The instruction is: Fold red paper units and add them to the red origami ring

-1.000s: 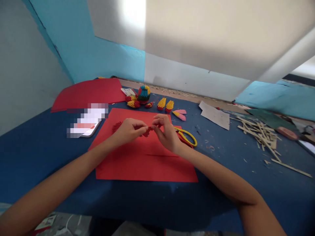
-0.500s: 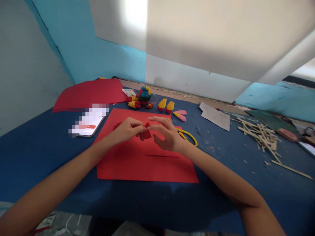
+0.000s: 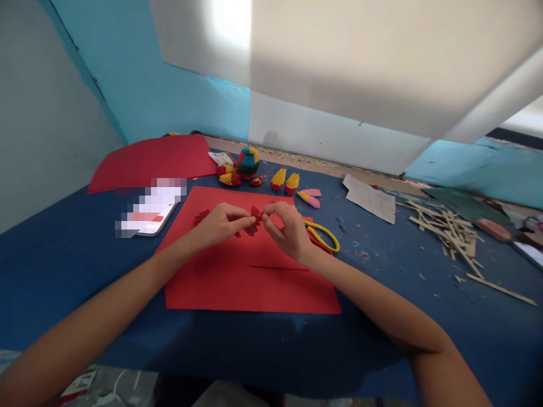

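Observation:
Over a bright red sheet (image 3: 250,291) on the blue table, my left hand (image 3: 223,226) pinches a small dark red paper piece (image 3: 255,221) with jagged edges. The fingers of my right hand (image 3: 288,229) are pinched together at the right side of that piece; a tiny red bit shows at their tips. Part of the red piece is hidden behind my left fingers. Another spiky red paper piece (image 3: 201,216) lies just left of my left hand. Yellow-handled scissors (image 3: 324,236) rest beside my right wrist, with their blades hidden.
A phone (image 3: 155,212) lies at the left, near more red sheets (image 3: 153,161). Folded-paper pieces (image 3: 248,162) in several colours stand at the back. Grey paper (image 3: 370,198), thin strips (image 3: 449,232) and a pink eraser-like block (image 3: 494,230) lie at the right.
My right hand's fingers have closed from a spread pose into a pinch at the red piece. My left hand still holds it, and the piece has turned slightly.

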The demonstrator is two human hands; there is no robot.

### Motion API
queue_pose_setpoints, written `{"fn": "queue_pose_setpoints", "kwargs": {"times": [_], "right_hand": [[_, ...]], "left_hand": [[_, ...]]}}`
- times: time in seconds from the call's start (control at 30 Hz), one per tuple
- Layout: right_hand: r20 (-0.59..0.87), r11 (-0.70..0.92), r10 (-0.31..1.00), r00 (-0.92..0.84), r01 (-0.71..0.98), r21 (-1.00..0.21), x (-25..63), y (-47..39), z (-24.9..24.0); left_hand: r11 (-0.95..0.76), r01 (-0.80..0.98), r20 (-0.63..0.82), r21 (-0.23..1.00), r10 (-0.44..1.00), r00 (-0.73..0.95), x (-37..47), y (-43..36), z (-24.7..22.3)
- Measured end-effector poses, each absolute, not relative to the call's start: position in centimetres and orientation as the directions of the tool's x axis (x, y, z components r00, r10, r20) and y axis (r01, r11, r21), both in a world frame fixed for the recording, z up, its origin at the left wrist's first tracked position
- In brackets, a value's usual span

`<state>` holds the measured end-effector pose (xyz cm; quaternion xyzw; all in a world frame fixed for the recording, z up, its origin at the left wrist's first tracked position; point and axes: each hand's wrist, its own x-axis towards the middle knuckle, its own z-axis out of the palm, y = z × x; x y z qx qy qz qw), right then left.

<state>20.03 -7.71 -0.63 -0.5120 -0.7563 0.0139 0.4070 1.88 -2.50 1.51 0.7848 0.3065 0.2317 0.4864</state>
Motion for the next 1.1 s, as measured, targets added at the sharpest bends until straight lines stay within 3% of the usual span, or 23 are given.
{"fn": "queue_pose_setpoints", "kwargs": {"times": [0.07,0.27,0.33,0.47,0.57,0.97,1.1], "right_hand": [[0.547,0.432,0.830,-0.113,0.751,-0.500,19.9,-7.7,-0.6],[0.526,0.412,0.842,-0.120,0.773,-0.483,19.9,-7.9,-0.8],[0.503,0.401,0.859,-0.100,0.742,-0.537,19.8,-7.8,-0.9],[0.412,0.396,0.909,-0.066,0.449,-0.801,19.6,-7.6,-1.3],[0.365,0.362,0.930,-0.032,0.234,-0.902,19.4,-7.4,-1.5],[0.335,0.330,0.938,0.087,0.074,-0.941,18.8,-7.7,-1.4],[0.258,0.256,0.966,0.021,0.051,-0.965,19.1,-7.7,-1.3]], "left_hand": [[-0.385,0.268,0.079,0.883,0.686,0.723,1.8,-2.4,1.4],[-0.481,0.311,0.089,0.820,0.643,0.760,1.6,-2.1,0.9],[-0.482,0.321,0.108,0.815,0.671,0.733,1.8,-2.2,0.9],[-0.471,0.329,0.167,0.819,0.743,0.648,1.9,-2.3,0.9],[-0.460,0.313,0.175,0.831,0.750,0.638,1.9,-2.3,0.9],[-0.431,0.212,0.249,0.877,0.785,0.568,2.7,-3.1,1.0],[-0.506,0.276,0.287,0.817,0.772,0.566,2.4,-2.8,0.5]]}}
